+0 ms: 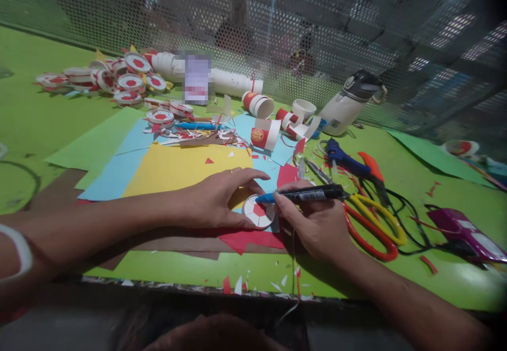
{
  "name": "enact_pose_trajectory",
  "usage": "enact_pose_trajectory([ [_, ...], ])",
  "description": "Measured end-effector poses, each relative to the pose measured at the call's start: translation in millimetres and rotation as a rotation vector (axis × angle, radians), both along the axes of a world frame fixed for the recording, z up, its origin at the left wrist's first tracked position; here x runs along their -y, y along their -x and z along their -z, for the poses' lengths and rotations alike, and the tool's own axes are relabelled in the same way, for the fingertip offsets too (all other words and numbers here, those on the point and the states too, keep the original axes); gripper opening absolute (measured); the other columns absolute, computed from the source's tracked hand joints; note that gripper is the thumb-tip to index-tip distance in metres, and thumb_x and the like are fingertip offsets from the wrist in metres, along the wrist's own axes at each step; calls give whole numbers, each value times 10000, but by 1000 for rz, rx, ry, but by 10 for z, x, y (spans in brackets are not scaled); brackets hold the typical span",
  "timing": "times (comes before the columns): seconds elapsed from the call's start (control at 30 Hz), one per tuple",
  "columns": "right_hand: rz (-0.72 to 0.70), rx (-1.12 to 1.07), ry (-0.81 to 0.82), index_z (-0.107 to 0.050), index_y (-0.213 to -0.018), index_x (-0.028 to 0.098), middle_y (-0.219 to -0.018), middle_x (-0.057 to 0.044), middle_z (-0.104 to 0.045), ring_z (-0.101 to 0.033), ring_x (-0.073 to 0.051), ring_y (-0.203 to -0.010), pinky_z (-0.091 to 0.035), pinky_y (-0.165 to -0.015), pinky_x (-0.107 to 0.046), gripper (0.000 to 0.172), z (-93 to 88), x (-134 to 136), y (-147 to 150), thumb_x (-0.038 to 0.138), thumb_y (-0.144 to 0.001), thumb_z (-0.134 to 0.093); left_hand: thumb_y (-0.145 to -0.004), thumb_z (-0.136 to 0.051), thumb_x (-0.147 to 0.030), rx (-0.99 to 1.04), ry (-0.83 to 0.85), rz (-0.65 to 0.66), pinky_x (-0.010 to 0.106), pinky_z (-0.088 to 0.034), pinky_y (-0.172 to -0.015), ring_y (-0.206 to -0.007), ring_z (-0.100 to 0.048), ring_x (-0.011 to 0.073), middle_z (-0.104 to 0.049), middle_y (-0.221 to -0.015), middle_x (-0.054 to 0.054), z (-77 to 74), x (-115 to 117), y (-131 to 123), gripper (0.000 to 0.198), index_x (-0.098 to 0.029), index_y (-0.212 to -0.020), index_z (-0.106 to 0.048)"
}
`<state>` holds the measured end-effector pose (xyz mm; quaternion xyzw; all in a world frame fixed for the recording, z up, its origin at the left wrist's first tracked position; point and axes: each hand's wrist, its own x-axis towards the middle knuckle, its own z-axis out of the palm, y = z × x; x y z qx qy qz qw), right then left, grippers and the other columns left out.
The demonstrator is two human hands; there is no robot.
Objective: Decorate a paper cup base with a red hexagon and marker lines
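A small round white disc (259, 215) with a red centre, dark lines and a few small marks lies on coloured paper near the front of the table. My left hand (222, 199) holds the disc at its left edge, the thumb along the bottom and the other fingers curved above. In my right hand (317, 216) is a black marker (312, 193) with a blue front end, held like a pen. Its blue end touches or hovers over the disc's upper part; the exact tip is hard to make out.
Finished-looking discs (130, 82) are heaped at the back left, beside stacked paper cups (233, 83). Scissors (370, 227), a blue glue gun (348, 158) and a purple device (467, 232) lie right. A bottle (344, 105) stands behind; paper scraps litter the front edge.
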<state>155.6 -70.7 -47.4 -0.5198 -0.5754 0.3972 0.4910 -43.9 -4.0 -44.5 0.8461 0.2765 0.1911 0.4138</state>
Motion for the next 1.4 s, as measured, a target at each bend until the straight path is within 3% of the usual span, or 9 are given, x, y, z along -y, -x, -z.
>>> enact_pose_trajectory([
  [0.23, 9, 167, -88, -630, -847, 193, -669, -5, -662, -626, -137, -558, -528, -523, -273, 126, 7, -2, -17, 312, -821, -664, -719, -750, -351, -5, 7, 2, 368, -438, -959, -1138, -553, 234, -609, -1245, 74, -12, 2, -3, 747, -224, -1357, -383],
  [0.33, 6, 125, -87, -620, -851, 205, -644, 10, -661, -622, -135, -526, -527, -504, -273, 107, -13, -4, -14, 298, -817, -662, -719, -749, -356, -12, 5, 0, 370, -435, -965, -1144, -551, 238, -608, -1247, 77, -18, 4, 0, 744, -231, -1356, -386],
  [0.57, 253, 224, -214, -629, -797, 226, -649, 7, -661, -623, -146, -553, -522, -565, -292, 53, -72, -14, -60, 271, -807, -656, -706, -751, -376, -32, -9, -34, 391, -439, -960, -1137, -558, 255, -613, -1236, 84, -28, 13, -1, 735, -246, -1343, -409],
  [0.77, 179, 300, -194, -637, -804, 192, -646, -15, -654, -611, -159, -547, -508, -546, -310, 116, -43, -46, -103, 308, -811, -636, -711, -743, -389, -39, -3, -23, 395, -431, -972, -1149, -552, 256, -609, -1246, 92, -30, 9, -6, 738, -230, -1345, -402],
  [1.13, 80, 142, -111, -643, -845, 196, -665, -9, -654, -628, -163, -603, -525, -570, -303, 130, 8, -10, -59, 313, -792, -666, -716, -735, -402, -46, -27, -19, 382, -447, -961, -1146, -558, 254, -608, -1252, 84, -33, 9, 3, 741, -234, -1354, -397],
  [1.4, 77, 204, -158, -640, -837, 200, -696, -9, -649, -611, -152, -594, -518, -583, -308, 99, 6, -20, -74, 281, -786, -667, -705, -752, -371, -29, -15, -21, 390, -447, -958, -1134, -563, 252, -614, -1237, 84, -39, 12, -2, 731, -230, -1336, -411],
])
